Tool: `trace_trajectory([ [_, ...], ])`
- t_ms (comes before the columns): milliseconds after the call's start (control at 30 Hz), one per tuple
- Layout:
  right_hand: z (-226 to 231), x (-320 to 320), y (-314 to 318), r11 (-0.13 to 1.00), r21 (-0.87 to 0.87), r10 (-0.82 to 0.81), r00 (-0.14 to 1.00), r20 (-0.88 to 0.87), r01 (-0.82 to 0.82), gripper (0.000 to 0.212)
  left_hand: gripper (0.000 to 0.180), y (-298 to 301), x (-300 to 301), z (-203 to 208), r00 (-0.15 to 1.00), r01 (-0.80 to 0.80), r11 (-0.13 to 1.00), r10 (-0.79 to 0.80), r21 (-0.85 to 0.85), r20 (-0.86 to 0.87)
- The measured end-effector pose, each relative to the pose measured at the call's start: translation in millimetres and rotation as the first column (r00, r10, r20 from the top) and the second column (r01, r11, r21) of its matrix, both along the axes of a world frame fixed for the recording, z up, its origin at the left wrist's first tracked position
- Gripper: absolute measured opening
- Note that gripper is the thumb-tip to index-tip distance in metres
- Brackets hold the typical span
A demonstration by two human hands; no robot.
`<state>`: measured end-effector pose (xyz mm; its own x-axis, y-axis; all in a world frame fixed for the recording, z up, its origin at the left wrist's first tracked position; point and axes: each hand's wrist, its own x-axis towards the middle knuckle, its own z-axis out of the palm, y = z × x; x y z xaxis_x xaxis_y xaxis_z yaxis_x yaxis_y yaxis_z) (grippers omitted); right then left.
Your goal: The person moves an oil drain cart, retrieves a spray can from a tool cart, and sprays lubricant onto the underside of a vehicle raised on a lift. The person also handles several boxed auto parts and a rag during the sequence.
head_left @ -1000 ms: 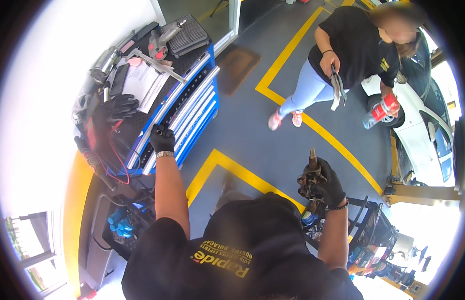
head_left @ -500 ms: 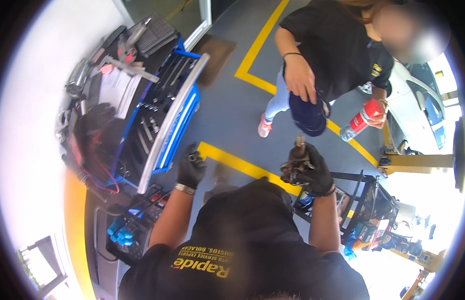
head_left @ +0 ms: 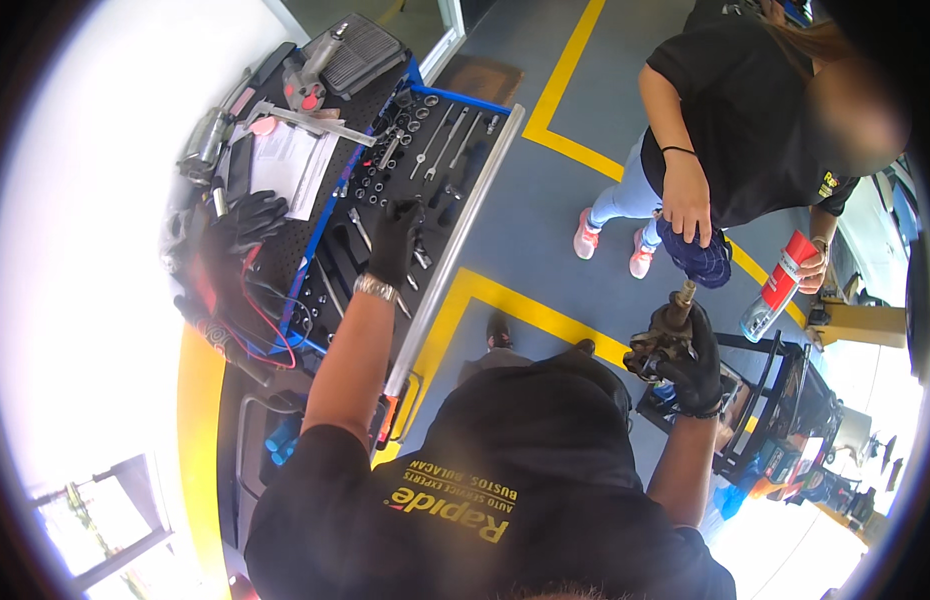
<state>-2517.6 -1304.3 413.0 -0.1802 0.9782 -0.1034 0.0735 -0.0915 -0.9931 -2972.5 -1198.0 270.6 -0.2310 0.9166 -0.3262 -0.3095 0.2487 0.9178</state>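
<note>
The gloved right hand [head_left: 699, 362] has its grip closed around a dirty metal part [head_left: 661, 340] with a shaft, well apart from the open tool drawer [head_left: 457, 250]. Above this drawer is the gloved left hand [head_left: 392, 250]; whether its grip holds something, I cannot tell.

We take this for a car repair workshop. A drawer [head_left: 463, 240] stands pulled out, with wrenches [head_left: 446, 145] and sockets [head_left: 414, 127] laid in the dark lining. On the chest top [head_left: 290, 245] beside it we see a power tool [head_left: 307, 88], papers [head_left: 285, 168] and work gloves [head_left: 253, 220]. Yellow lines [head_left: 575, 152] mark the grey floor [head_left: 530, 230], 2 people [head_left: 683, 185] wear black shirts [head_left: 740, 130] with yellow lettering [head_left: 451, 508], and a grimy metal part [head_left: 665, 342] is in hand.
</note>
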Motion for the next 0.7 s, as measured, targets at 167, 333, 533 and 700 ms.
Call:
trace_trajectory([
  [167,-6.9,0.9,-10.9,1.0,0.004,-0.01,0.997,0.073,0.01,0.078,0.015,29.3,33.2,-32.9,0.962,0.27,0.962,-0.267,0.045,-0.061],
  [333,-7.7,1.7,-22.0,0.992,0.01,-0.125,0.97,0.207,0.125,0.08,0.017,14.8,89.9,-43.5,0.991,0.112,0.992,-0.116,0.061,0.074],
  [533,-3.1,-13.1,-14.8,0.983,-0.002,-0.182,0.983,0.039,0.182,0.08,0.022,16.6,63.7,-44.8,0.911,0.314,0.949,-0.291,0.034,-0.292],
  [700,7.5,-23.4,0.0,0.991,-0.059,-0.121,0.992,0.048,0.124,0.073,0.03,50.0,-27.6,-49.5,0.715,0.189,0.968,-0.02,0.166,-0.699],
])
